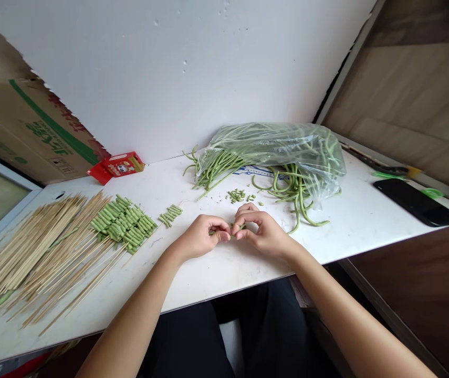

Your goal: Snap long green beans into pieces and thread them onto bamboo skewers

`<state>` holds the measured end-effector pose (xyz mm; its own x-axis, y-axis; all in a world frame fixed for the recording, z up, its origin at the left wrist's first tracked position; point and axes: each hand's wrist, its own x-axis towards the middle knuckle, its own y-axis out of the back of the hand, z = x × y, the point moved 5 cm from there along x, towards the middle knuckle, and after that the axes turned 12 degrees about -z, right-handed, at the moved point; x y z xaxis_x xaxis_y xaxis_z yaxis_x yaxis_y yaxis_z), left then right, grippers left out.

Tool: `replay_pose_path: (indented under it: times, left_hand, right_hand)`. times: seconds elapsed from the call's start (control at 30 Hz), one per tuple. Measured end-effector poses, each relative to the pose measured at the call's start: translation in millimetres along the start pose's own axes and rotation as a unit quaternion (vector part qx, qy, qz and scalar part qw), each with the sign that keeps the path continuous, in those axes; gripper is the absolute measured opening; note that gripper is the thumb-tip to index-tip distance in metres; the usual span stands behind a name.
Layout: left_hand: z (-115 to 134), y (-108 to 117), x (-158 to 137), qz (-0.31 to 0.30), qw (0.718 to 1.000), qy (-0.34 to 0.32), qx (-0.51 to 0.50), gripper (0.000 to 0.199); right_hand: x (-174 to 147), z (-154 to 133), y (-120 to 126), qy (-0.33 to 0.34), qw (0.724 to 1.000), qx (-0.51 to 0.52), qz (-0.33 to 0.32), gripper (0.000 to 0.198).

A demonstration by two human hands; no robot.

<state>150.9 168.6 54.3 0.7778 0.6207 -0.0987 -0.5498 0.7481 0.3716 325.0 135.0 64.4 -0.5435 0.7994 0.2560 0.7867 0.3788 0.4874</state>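
Observation:
Close together above the table's front half, my left hand [204, 234] and my right hand [261, 229] pinch a green bean [242, 227] between thumbs and fingertips. The fingers cover most of it, so its length cannot be made out. Just beyond my fingers lies a small pile of short bean pieces [236, 196]. To the left, a short row of bean pieces [170, 215] sits on a thin skewer. Farther left, several finished rows of cut beans [124, 221] are stacked on skewers, beside a large bundle of bare bamboo skewers [31, 247].
A clear plastic bag [275, 137] of long beans lies at the back, with loose long beans [297, 194] spilling out in front. A red box [124, 165] stands back left near a cardboard carton [31, 126]. A black phone [417, 202] rests at right. The white table's edge [224, 295] is near my lap.

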Motion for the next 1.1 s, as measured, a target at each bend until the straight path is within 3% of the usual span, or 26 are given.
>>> replay_pose_path:
  times: [0.13, 0.43, 0.57, 0.87, 1.1]
  left_hand:
    - [3, 3, 2, 0.017, 0.999, -0.021, 0.025, 0.018]
    - [3, 11, 1, 0.104, 0.991, -0.056, 0.061, 0.015]
    - [2, 11, 1, 0.108, 0.990, -0.073, 0.062, 0.016]
    - [7, 6, -1, 0.087, 0.992, -0.069, 0.059, 0.015]
    - [10, 4, -2, 0.063, 0.994, -0.073, 0.044, 0.013]
  right_hand:
    - [-1, -17, 8, 0.030, 0.991, -0.102, 0.078, 0.017]
    - [-1, -12, 6, 0.040, 0.982, -0.167, 0.078, 0.011]
    - [0, -9, 5, 0.032, 0.981, -0.167, 0.090, 0.004]
    - [1, -11, -3, 0.040, 0.987, -0.113, 0.105, 0.022]
    - [1, -11, -6, 0.019, 0.995, -0.036, 0.088, 0.021]
